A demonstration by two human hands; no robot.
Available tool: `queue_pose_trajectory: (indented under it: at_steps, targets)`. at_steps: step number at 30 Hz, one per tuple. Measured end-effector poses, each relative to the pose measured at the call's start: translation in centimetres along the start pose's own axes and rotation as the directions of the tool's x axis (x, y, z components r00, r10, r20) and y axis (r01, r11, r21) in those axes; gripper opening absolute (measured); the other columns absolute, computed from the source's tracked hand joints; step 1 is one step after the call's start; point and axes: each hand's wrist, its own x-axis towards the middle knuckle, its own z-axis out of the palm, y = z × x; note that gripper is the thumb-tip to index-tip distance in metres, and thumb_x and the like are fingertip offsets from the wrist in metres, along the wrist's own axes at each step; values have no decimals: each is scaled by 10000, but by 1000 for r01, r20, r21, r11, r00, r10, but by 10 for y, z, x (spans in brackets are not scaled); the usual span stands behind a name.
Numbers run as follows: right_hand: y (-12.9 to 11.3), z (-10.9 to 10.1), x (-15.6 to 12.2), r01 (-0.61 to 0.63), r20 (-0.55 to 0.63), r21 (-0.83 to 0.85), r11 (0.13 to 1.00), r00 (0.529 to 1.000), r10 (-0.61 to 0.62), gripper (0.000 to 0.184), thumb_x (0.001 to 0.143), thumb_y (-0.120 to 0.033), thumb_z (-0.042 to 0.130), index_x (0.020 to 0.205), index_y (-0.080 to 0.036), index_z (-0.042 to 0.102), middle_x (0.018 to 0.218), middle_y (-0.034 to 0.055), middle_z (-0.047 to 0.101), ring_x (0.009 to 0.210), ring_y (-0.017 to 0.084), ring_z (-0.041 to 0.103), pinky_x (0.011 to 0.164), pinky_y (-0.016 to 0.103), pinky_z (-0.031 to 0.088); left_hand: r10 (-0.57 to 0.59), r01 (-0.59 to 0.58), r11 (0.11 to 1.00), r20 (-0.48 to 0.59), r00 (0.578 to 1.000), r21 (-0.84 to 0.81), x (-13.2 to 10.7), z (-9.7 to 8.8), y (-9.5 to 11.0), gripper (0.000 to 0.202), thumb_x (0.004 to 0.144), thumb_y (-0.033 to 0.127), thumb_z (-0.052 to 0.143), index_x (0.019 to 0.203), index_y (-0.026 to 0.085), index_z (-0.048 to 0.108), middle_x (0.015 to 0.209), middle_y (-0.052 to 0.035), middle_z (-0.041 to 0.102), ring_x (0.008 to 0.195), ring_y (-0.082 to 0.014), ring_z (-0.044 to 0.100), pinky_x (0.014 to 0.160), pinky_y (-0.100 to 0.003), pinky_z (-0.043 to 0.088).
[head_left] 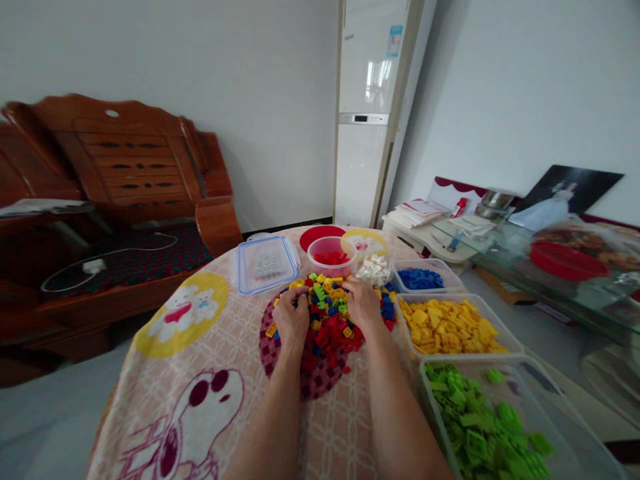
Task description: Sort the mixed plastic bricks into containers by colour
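Heaped on bench (330,427): mixed blocks (327,327), between left hand (293,317) and right hand (363,303). Both curled at near range; unclear whether gripping any (contact partly hidden). Judged light, stiff, slightly slippery, not fragile; best pinched singly across opposite sides.

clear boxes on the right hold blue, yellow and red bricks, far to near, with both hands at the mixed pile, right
Not red: the head view shows green bricks in the nearest box. The rest holds: blue bricks, yellow bricks, and left hand and right hand at the mixed pile.
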Motion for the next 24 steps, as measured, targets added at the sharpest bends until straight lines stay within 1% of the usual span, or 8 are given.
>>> queue_pose_trajectory:
  at_steps: [2,6,9,13,16,18,21,24]
  targets:
    - [-1,5,-1,37,56,-65,997,998,-33,398,825,-62,437,1082,-188,713,1180,79,675,1147,178,565,991,260,377,4,-4,1000,-3,1000,0,0,0,0,291,794,252,488,913,213,751,938,-41,751,905,-224,680,890,-351,496]
    - [1,4,-1,-31,58,-109,994,998,38,416,825,-63,442,1140,-173,690,1138,95,688,1104,183,589,966,261,387,8,-8,1000,-4,1000,-2,0,0,0,290,793,251,489,912,212,751,930,-43,751,897,-223,679,892,-350,497]
    - [4,1,0,-105,38,-67,992,993,108,356,807,-106,513,1087,-202,710,1092,69,713,1045,183,621,926,255,406,11,-11,1000,7,1000,4,0,-1,1,292,792,244,488,915,209,751,944,-45,750,906,-224,678,892,-350,495]
    - [6,-5,0,-235,-56,27,972,970,236,276,807,-144,532,976,-217,736,978,39,747,929,165,662,835,232,438,11,-11,1000,8,1000,10,0,-2,3,292,794,243,486,912,207,751,954,-46,751,900,-218,677,885,-340,496]
    - [8,-10,-1,-257,-106,98,961,958,267,258,809,-147,524,923,-213,746,923,32,754,869,157,674,779,221,448,11,-11,1000,6,1000,8,0,-2,3,296,794,243,483,910,204,752,940,-46,750,871,-212,675,867,-331,502]
    - [10,-12,-1,-240,-121,108,965,960,252,268,817,-141,514,928,-206,749,927,37,754,879,160,675,796,224,450,9,-9,1000,7,1000,13,0,-2,3,300,793,243,481,914,202,753,929,-46,749,858,-211,675,863,-330,503]
    - [13,-9,0,-146,-125,77,986,980,155,319,823,-100,488,989,-195,744,1014,51,743,979,161,656,894,233,433,13,-13,1000,8,1000,15,0,-2,3,299,795,247,483,916,203,753,931,-46,749,862,-211,675,862,-330,503]
    - [13,-1,1,-13,-42,41,999,999,15,378,815,-57,470,1035,-208,736,1097,49,722,1058,156,630,962,242,410,19,-20,1000,9,1000,13,0,-2,1,297,795,244,483,912,206,754,936,-45,751,865,-213,677,859,-329,502]
